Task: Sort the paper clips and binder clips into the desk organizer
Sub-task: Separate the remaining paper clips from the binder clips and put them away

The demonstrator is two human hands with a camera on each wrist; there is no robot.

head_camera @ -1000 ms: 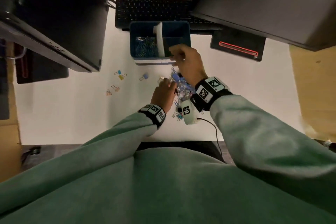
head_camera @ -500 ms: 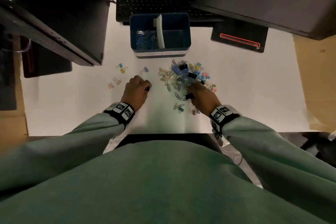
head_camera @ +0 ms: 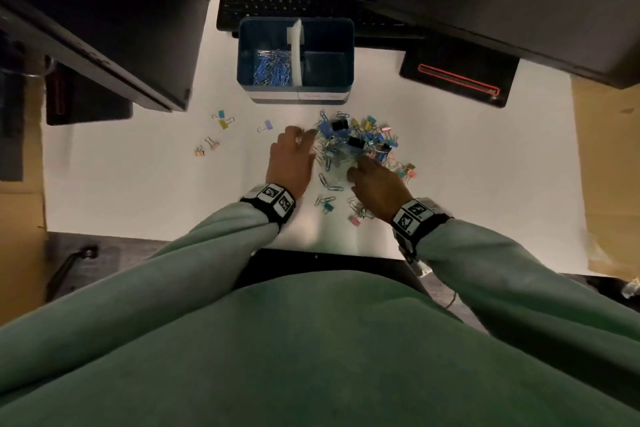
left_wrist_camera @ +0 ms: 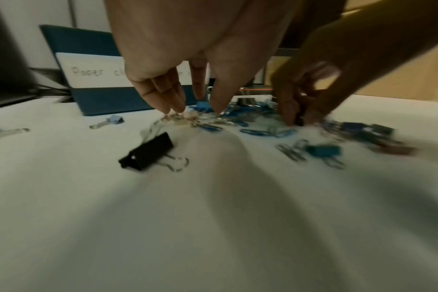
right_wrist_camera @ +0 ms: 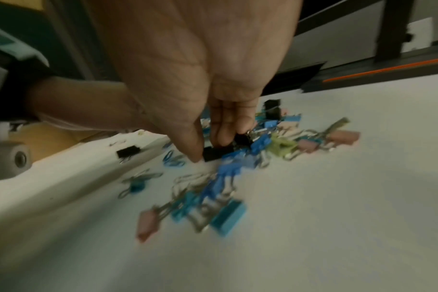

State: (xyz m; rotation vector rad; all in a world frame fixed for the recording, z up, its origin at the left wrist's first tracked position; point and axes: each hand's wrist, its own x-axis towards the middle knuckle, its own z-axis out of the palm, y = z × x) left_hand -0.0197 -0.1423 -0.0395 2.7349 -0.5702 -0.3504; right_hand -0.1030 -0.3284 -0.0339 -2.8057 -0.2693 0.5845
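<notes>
Blue organizer [head_camera: 296,90] is standing at the far side of the white tabletop [head_camera: 138,191], its left bin holding paper clips [head_camera: 272,66], its right bin looking empty. Just in front of it, a mixed pile [head_camera: 356,146] of paper clips and coloured binder clips is lying loose, with a few stray binder clips [head_camera: 221,120] lying well apart to the left. Left hand [head_camera: 291,163] is reaching into the pile's left edge, fingers [left_wrist_camera: 174,98] straight and pointing down onto the clips, gripping nothing. Right hand [right_wrist_camera: 210,138] is working at the near right of the pile, thumb and fingers closing on a black binder clip [right_wrist_camera: 216,153]; motion blur is leaving the firmness of that pinch uncertain. Judged step: picking binder clips for the right bin. To do it well, the pinch is best taken on the clip's body, lifting straight up so that tangled paper clips are shaken free first.
</notes>
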